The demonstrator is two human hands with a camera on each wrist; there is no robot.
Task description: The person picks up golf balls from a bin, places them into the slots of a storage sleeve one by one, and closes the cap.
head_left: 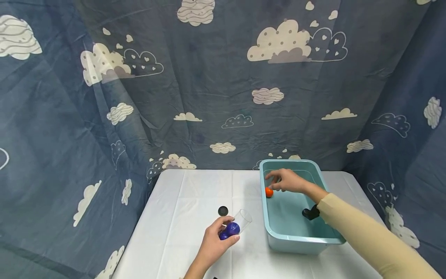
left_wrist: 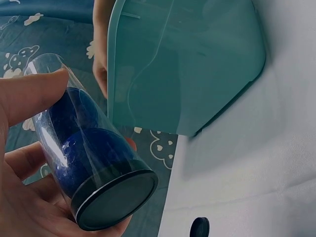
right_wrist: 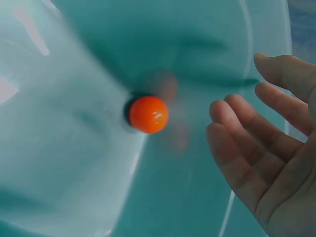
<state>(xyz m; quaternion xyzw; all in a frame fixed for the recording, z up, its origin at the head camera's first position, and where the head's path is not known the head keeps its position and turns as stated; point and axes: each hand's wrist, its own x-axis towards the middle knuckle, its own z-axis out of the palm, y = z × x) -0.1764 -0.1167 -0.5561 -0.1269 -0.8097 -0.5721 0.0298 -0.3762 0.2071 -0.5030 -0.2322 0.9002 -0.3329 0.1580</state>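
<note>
My left hand (head_left: 212,244) grips a clear plastic tube (head_left: 237,224) with dark blue balls (left_wrist: 94,153) inside and a black cap (left_wrist: 116,200) on its lower end; its open end tilts toward the tub. A light teal plastic tub (head_left: 268,217) stands on the right of the white table. My right hand (head_left: 283,180) reaches into the tub with fingers spread and relaxed, just beside a small orange ball (head_left: 269,192) that lies against the tub's left wall. In the right wrist view the orange ball (right_wrist: 148,114) sits a short gap from my fingertips (right_wrist: 222,121), untouched.
A loose black cap (head_left: 223,211) lies on the white tablecloth (head_left: 181,217) near the tube. A black wrist strap (head_left: 311,213) shows over the tub. A blue cloud-print curtain (head_left: 209,97) closes off the back and both sides.
</note>
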